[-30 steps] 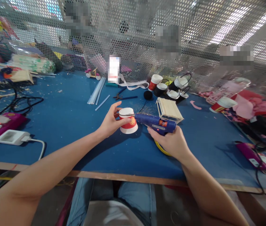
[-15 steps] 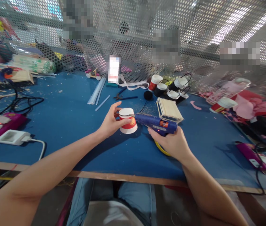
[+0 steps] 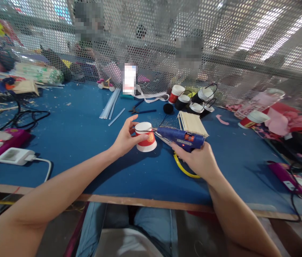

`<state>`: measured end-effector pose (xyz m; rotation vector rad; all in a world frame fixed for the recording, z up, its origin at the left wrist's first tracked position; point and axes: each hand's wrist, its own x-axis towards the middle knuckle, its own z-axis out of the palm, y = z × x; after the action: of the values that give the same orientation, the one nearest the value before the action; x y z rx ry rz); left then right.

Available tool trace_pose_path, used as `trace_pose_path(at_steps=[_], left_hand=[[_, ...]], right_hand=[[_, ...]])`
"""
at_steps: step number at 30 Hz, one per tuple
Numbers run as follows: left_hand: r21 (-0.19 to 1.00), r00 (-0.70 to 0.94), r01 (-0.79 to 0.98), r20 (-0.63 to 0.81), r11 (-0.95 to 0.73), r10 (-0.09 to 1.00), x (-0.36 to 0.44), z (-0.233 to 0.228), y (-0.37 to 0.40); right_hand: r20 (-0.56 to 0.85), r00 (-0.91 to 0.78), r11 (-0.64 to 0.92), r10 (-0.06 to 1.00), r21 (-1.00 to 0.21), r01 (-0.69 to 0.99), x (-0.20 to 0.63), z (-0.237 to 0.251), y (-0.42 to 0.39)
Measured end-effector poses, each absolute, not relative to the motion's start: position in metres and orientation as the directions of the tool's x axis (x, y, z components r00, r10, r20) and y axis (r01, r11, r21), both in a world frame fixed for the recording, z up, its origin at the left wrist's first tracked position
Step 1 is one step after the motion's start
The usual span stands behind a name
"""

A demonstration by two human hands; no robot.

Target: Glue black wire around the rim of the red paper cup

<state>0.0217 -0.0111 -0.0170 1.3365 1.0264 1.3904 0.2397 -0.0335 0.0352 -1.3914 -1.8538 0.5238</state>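
A red and white paper cup [image 3: 146, 142] stands upside down on the blue table, its narrow base up, with a dark cord around it near the top. My left hand [image 3: 126, 137] grips the cup from the left, thumb in front and fingers behind. In my right hand [image 3: 197, 159] is a blue hot glue gun [image 3: 180, 137] with a small red light lit. Its nozzle points left, right by the cord on the cup; whether it touches I cannot tell. Under the glue gun lie scissors with a yellow handle [image 3: 184, 169], partly hidden.
Beyond the glue gun lies a wooden stick frame [image 3: 193, 123]. Further back are a black cord ball [image 3: 168, 108], pliers [image 3: 140, 110], clear glue sticks [image 3: 110, 105] and several cups with cord handles [image 3: 183, 101]. Purple power strips [image 3: 11, 141] sit at the left and right. Perforated metal mesh [image 3: 156, 46] closes off the back.
My right hand has drawn the glue gun slightly to the right, uncovering more of the scissors. My left hand stays on the cup, which has barely shifted.
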Motion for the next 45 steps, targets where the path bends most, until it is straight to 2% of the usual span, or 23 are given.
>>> trace_pose_path(at_steps=[4, 8, 11, 14, 18, 20, 23, 25, 27, 33, 37, 40, 41, 43, 45], left_hand=[[0.971, 0.024, -0.103, 0.221, -0.217, 0.975, 0.022, -0.016, -0.011], [0.971, 0.035, -0.13, 0.205, -0.199, 0.978, 0.023, -0.015, -0.011], [0.969, 0.048, -0.173, 0.188, -0.178, 0.981, 0.023, -0.016, -0.01], [0.961, 0.052, -0.239, 0.157, -0.14, 0.986, 0.022, -0.017, -0.01], [0.943, 0.038, -0.318, 0.119, -0.101, 0.992, 0.022, -0.015, -0.009], [0.936, 0.035, -0.339, 0.112, -0.094, 0.993, 0.022, -0.013, -0.009], [0.935, 0.041, -0.344, 0.112, -0.091, 0.993, 0.022, -0.011, -0.009], [0.94, 0.054, -0.328, 0.121, -0.097, 0.991, 0.022, -0.01, -0.01], [0.949, 0.062, -0.297, 0.129, -0.105, 0.99, 0.022, -0.011, -0.01], [0.971, 0.085, -0.205, 0.14, -0.121, 0.986, 0.021, -0.013, -0.01], [0.974, 0.104, -0.196, 0.138, -0.116, 0.985, 0.02, -0.013, -0.01], [0.972, 0.119, -0.21, 0.128, -0.101, 0.985, 0.02, -0.012, -0.012], [0.971, 0.129, -0.218, 0.127, -0.096, 0.984, 0.02, -0.012, -0.012], [0.967, 0.159, -0.238, 0.128, -0.087, 0.979, 0.02, -0.012, -0.013], [0.963, 0.194, -0.26, 0.131, -0.077, 0.972, 0.021, -0.011, -0.013]], right_hand=[[0.323, -0.099, 0.309, 0.941, -0.707, 0.636, 0.243, 0.037, -0.03], [0.24, -0.064, 0.229, 0.969, -0.764, 0.604, 0.245, 0.04, -0.029], [0.184, -0.08, 0.199, 0.98, -0.852, 0.484, 0.246, 0.044, -0.025], [0.213, -0.071, 0.225, 0.974, -0.912, 0.344, 0.252, 0.046, -0.015], [0.222, 0.09, 0.189, 0.971, -0.943, 0.275, 0.269, 0.038, 0.007], [0.247, 0.186, 0.181, 0.951, -0.932, 0.315, 0.279, 0.032, 0.022], [0.265, 0.215, 0.102, 0.94, -0.82, 0.564, 0.295, 0.028, 0.044], [0.27, 0.242, 0.002, 0.932, -0.671, 0.741, 0.304, 0.029, 0.059], [0.274, 0.262, -0.08, 0.925, -0.534, 0.842, 0.311, 0.031, 0.071], [0.268, 0.321, -0.231, 0.908, -0.318, 0.92, 0.317, 0.03, 0.092], [0.223, 0.283, -0.238, 0.933, -0.207, 0.949, 0.316, 0.024, 0.093], [0.378, 0.212, -0.142, 0.901, -0.206, 0.968, 0.304, 0.028, 0.081], [0.449, 0.146, -0.04, 0.882, -0.236, 0.971, 0.297, 0.031, 0.073], [0.511, -0.073, 0.281, 0.856, -0.343, 0.897, 0.277, 0.039, 0.052], [0.412, -0.301, 0.493, 0.86, -0.519, 0.698, 0.255, 0.046, 0.029]])
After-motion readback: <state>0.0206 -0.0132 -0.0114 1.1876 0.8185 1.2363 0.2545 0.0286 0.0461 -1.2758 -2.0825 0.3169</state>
